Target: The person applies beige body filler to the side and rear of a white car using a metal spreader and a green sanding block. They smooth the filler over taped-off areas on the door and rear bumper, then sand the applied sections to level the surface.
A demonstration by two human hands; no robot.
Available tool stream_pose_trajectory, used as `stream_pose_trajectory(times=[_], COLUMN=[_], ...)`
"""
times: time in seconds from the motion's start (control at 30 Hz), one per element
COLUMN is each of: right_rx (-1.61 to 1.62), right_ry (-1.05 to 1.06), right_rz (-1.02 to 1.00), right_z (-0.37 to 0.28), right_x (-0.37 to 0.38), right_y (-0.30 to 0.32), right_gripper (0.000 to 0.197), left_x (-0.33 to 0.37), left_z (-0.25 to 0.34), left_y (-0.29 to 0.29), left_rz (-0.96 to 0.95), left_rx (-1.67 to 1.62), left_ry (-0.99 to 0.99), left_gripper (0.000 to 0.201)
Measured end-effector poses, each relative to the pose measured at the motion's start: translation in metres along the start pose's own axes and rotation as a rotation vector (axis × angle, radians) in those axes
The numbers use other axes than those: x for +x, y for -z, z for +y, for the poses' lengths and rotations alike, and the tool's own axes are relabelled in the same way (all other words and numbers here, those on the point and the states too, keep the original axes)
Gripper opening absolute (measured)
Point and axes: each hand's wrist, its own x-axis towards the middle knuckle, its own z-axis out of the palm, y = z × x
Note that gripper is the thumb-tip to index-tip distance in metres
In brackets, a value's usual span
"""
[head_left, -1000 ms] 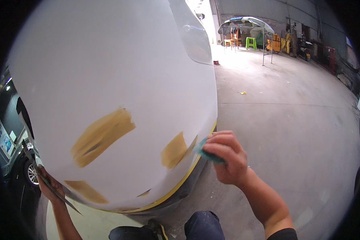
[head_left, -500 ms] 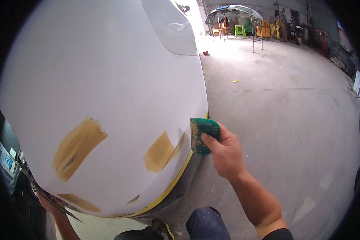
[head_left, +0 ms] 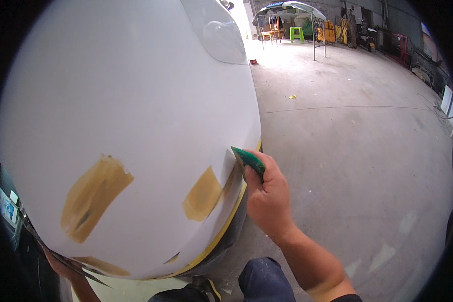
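Observation:
In my right hand (head_left: 271,194) is a green putty spreader (head_left: 251,160), pinched between thumb and fingers, its edge against or close to the right side of the white car panel (head_left: 151,110). Beside it lies a narrow tan putty streak (head_left: 230,181), and left of that a squarish tan putty patch (head_left: 202,195). A larger putty patch (head_left: 98,196) sits further left, and another lies low on the panel's edge. My left hand (head_left: 60,264), at the lower left, is closed around a thin dark board (head_left: 88,276) seen nearly edge-on; its fingers are partly hidden.
Yellow tape (head_left: 221,234) runs along the panel's lower edge, above dark trim. Grey concrete floor (head_left: 337,151) spreads to the right. Further back stand a metal rack (head_left: 314,38) bearing a car part, a green stool (head_left: 297,34) and yellow equipment (head_left: 327,31). My knees show below.
My right hand has moved left and turned the spreader from broadside to nearly edge-on, bringing it over the panel's right edge. The left hand stays low with the board. The view has shifted slightly.

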Motion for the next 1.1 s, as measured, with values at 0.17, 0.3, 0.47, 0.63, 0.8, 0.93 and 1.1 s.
stream_pose_trajectory(times=[0.17,0.3,0.47,0.63,0.8,0.93,1.1], right_rx=[-0.021,-0.044,-0.005,0.247,0.261,0.108,0.046], right_ry=[-0.036,-0.019,-0.029,-0.416,-0.27,-0.147,-0.072], right_rz=[0.012,0.002,-0.028,-0.212,-0.026,-0.045,-0.002], right_z=[-0.018,-0.033,-0.058,-0.042,-0.009,0.007,0.016], right_x=[-0.022,-0.044,-0.072,-0.057,-0.007,0.001,0.005], right_y=[-0.008,-0.011,-0.01,0.017,0.028,0.013,0.001], right_gripper=[0.026,0.026,0.027,0.023,0.02,0.022,0.024], left_x=[0.004,0.01,0.003,-0.023,-0.002,0.005,0.004], left_z=[0.012,0.022,0.03,0.081,0.044,0.022,0.02], left_y=[-0.005,-0.008,-0.023,-0.079,-0.047,-0.021,-0.022], left_rz=[0.217,-0.613,-0.381,0.333,0.23,0.172,-0.597], left_rx=[-0.243,-0.65,-0.734,-0.439,-0.385,-0.314,-0.904], left_ry=[0.212,0.223,0.277,0.374,0.362,0.402,0.218], left_gripper=[0.06,0.046,0.031,0.03,0.04,0.056,0.052])
